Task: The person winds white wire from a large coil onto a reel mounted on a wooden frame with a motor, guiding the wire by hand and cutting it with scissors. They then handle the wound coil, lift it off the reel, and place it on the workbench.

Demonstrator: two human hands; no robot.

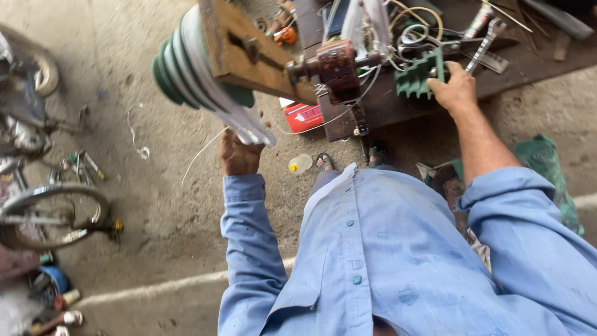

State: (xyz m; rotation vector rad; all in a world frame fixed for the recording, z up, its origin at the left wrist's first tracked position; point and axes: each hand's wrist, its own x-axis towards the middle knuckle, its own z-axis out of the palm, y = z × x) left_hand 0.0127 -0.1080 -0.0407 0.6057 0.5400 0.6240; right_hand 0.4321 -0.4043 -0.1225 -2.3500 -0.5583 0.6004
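White wire strands (239, 121) on the green stepped wooden winding form (186, 62) sit under our left hand (239, 152), closed on them; right hand (457, 90) grips the green crank (420, 78) — slack could slip loops off, imo.

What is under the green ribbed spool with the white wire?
Under the green spool the left hand holds the white wire; below lies bare concrete floor. The fingers and palm are covered.

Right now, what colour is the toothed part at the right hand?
Green, seen in the head view: the toothed part beside the right hand.
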